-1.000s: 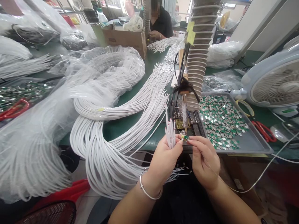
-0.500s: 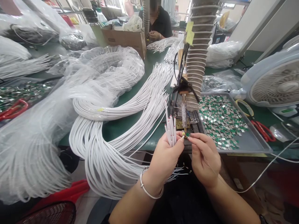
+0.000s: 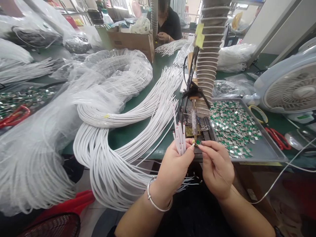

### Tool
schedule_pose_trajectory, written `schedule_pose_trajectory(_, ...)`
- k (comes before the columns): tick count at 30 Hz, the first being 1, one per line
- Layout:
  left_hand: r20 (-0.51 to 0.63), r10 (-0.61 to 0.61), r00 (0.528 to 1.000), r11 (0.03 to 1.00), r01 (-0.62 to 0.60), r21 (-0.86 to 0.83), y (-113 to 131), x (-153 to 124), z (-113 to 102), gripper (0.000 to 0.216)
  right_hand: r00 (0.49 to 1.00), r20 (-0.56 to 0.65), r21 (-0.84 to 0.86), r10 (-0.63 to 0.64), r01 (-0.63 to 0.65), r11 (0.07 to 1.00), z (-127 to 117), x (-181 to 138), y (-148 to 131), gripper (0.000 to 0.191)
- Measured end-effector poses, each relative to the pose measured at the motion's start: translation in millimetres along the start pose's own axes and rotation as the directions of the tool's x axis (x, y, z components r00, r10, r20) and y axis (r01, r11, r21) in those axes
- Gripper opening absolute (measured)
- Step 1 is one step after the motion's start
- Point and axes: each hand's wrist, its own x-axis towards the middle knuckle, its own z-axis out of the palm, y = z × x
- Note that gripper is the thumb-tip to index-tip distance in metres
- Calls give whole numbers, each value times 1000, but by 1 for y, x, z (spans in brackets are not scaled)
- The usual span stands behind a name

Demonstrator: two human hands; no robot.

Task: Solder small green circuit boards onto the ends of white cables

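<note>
My left hand [image 3: 175,166] is closed around several white cables [image 3: 180,140] with reddish tips that stand up from the fist. Its thumb and forefinger pinch a white cable end beside a small green circuit board [image 3: 198,142]. Opposite, my right hand [image 3: 218,168] is closed in a pinch, fingertips at the board. A thin strand that looks like solder wire [image 3: 265,197] runs from the right across the wrist into this hand; its end is hidden. Right above the fingertips, a soldering iron [image 3: 195,121] points down from a stand, its tip at the board.
Long bundles of white cables [image 3: 128,118] drape over the bench edge on the left. A grey tray [image 3: 268,151] holds several small green boards, with red-handled scissors [image 3: 278,138] beside it. A ribbed hose [image 3: 208,59], a fan [image 3: 293,82] and a co-worker [image 3: 170,24] are farther back.
Both hands stay nearly in place at the iron's tip. The cables in my left hand have tilted slightly left, and the strand at the right has shifted a little.
</note>
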Motion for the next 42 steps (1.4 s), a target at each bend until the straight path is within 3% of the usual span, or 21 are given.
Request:
schedule_pose_trajectory(14,57,-17,998,1000,16,19,-5,0,-5,9,995,53,104,80,-86,991,-3,-5,0,29)
schedule_pose_trajectory(19,127,38,991,988,-56,144,-9,-2,-9,6,986,41,24,162,-163,986,-3,-10,3,21)
schedule_pose_trajectory(23,129,70,989,958,-103,269,-15,-3,-13,10,971,114,5,210,-212,977,-4,-12,6,13)
schedule_pose_trajectory(29,120,96,988,932,-131,338,-15,-4,-15,12,994,66,-16,83,-83,996,-3,-17,13,11)
schedule_pose_trajectory(35,164,66,984,942,-116,315,-7,-3,-13,9,997,76,16,-17,16,1000,0,-15,12,24)
schedule_pose_trajectory(42,106,93,990,945,-121,303,0,-1,-7,7,983,8,109,184,-184,977,3,-16,5,31)
